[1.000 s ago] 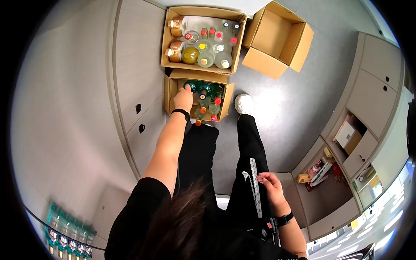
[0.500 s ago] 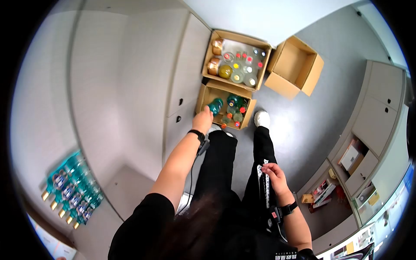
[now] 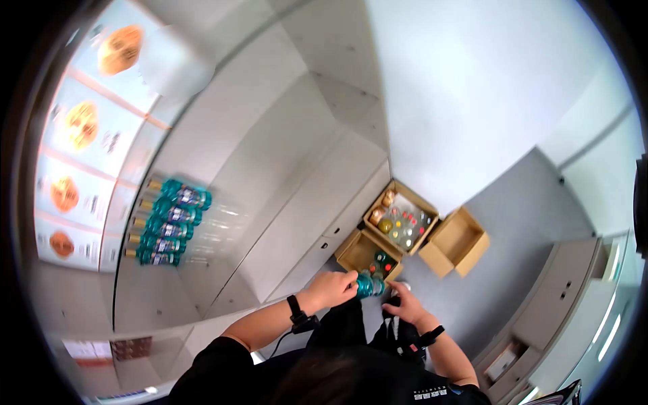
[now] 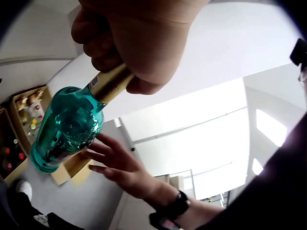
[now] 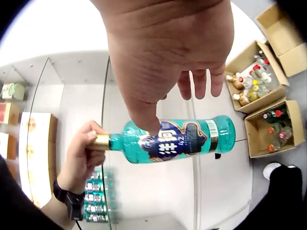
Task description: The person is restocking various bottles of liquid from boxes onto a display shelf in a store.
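Right wrist view: gripping a shiny gold cap [image 5: 100, 142] in the curled left hand [image 5: 82, 153]; held sideways in mid-air, a teal glass bottle [image 5: 192, 140], probably heavy, stiff, slippery and breakable, best taken by neck and body; above it, right hand [image 5: 175, 52] spread, contact unclear; farther right, open brown cardboard box [image 5: 253, 139] with bottles.
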A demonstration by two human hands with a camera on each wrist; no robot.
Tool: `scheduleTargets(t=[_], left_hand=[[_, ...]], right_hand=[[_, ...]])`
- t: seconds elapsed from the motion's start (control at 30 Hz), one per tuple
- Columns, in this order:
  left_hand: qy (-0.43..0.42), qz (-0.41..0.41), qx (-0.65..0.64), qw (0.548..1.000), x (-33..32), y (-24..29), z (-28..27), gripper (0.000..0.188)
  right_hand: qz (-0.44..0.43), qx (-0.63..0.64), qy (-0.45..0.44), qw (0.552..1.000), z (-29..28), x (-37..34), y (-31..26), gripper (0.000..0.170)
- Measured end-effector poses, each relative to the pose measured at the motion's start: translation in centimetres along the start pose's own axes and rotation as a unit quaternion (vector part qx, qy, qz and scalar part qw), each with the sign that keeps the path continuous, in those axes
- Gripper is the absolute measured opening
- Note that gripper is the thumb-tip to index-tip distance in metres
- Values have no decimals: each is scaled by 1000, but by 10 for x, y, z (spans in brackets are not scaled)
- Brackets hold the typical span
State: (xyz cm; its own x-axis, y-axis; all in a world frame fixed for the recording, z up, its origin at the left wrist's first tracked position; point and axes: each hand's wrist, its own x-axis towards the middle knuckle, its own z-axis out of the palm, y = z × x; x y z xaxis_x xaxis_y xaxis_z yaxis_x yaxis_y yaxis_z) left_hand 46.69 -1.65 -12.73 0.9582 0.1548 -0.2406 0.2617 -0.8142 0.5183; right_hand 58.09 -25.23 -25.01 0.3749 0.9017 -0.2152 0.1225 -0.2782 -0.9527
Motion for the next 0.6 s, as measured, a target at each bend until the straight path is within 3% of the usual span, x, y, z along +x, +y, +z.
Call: scheduleTargets(t=[0.07, 0.13, 0.2, 0.27, 0.3, 0.47, 0.53, 0.6], left_hand=[[4, 17, -23, 1000, -37, 44, -63, 18], [61, 14, -28, 998, -48, 54, -81, 22], [94, 14, -43, 995, -69, 73, -111, 22], [124, -1, -35, 992, -87, 86, -134, 24], [167, 2, -46, 985, -96, 89, -142, 23], [332, 45, -38, 941, -133, 77, -175, 27], [334, 32, -55, 940, -148, 70, -180, 30], [387, 60, -26, 920, -159, 61, -186, 33]], right_hand=[[-171, -89, 12, 981, 14, 7, -56, 87], [-163, -124, -29, 978, 3, 22, -87, 92], [-225, -121, -22, 967, 11, 39, -100, 87], [-184, -33, -78, 979, 9, 52, -126, 80], [-201, -65, -77, 974, 6, 55, -137, 75], [-301, -70, -109, 945, 31, 116, -212, 72], [-376, -105, -104, 915, 43, 140, -223, 73], [-361, -105, -119, 919, 55, 161, -248, 74]])
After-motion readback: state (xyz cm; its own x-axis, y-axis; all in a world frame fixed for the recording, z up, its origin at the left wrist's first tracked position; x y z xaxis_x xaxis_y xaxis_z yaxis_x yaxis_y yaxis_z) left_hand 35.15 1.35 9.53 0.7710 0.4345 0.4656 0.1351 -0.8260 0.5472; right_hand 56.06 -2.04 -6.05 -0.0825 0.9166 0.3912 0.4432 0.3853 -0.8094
